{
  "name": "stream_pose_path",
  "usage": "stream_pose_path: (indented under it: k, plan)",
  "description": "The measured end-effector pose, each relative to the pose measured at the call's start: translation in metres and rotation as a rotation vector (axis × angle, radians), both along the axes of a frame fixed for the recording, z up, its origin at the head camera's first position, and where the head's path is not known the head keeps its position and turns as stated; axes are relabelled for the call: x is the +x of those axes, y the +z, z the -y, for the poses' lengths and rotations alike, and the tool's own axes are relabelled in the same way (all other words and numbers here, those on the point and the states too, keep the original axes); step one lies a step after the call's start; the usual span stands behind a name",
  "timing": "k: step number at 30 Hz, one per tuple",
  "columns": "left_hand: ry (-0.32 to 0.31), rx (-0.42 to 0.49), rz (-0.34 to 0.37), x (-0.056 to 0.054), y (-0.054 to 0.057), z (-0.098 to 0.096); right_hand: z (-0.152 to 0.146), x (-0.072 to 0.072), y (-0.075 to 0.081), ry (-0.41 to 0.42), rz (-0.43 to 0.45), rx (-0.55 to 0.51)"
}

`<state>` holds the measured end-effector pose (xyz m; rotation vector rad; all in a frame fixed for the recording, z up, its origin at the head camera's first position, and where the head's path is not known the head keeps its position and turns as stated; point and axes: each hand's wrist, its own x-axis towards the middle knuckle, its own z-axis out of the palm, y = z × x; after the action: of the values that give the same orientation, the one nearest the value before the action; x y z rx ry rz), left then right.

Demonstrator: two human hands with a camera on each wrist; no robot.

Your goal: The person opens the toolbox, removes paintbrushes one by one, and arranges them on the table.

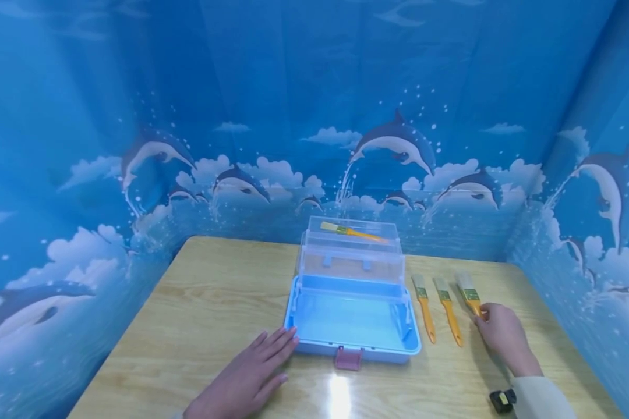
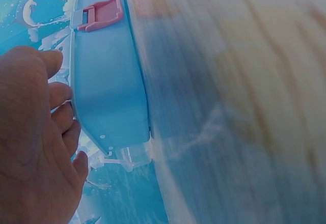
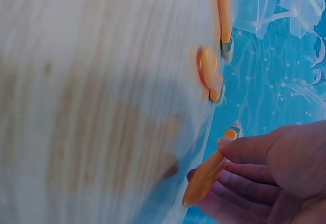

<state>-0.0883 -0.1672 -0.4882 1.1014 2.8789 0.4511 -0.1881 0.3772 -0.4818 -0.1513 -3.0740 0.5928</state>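
Observation:
My right hand (image 1: pixel 503 334) pinches the orange handle of the widest paintbrush (image 1: pixel 467 288) between thumb and fingers; its pale bristles point away from me. In the right wrist view the brush handle (image 3: pixel 205 179) sticks out past the fingertips. Two narrower paintbrushes, one in the middle (image 1: pixel 448 308) and one nearer the box (image 1: pixel 423 305), lie on the table to its left. My left hand (image 1: pixel 246 375) lies with straight fingers, fingertips at the front left corner of the blue box (image 1: pixel 346 348). The box stands open, its clear tiered trays (image 1: pixel 351 265) raised at the back.
Another paintbrush (image 1: pixel 353 231) lies in the top clear tray. A pink latch (image 1: pixel 348 359) hangs from the box's front. The wooden table (image 1: pixel 209 297) reaches back to a blue dolphin-print curtain (image 1: pixel 293 116), which also runs along both sides. A dark device (image 1: pixel 502 401) sits at the right wrist.

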Motion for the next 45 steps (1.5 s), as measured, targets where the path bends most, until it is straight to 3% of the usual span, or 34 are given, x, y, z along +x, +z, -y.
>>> stream_pose_path:
  k: [8, 18, 37, 45]
  plan:
    - [-0.022, 0.035, -0.064, 0.0002, -0.0016, -0.0015, -0.0004, -0.0006, -0.0001, 0.012, 0.002, 0.005]
    - [-0.010, 0.021, -0.043, 0.0015, -0.0018, 0.0000, 0.0070, -0.0057, -0.0023, -0.001, 0.019, 0.044]
    - [-0.021, 0.022, -0.098, 0.0002, -0.0023, -0.0004, 0.0023, -0.0068, -0.0018, -0.021, 0.039, 0.022]
    - [-0.006, 0.020, -0.036, 0.0004, -0.0022, 0.0006, 0.0024, -0.0085, -0.0036, -0.015, 0.032, 0.033]
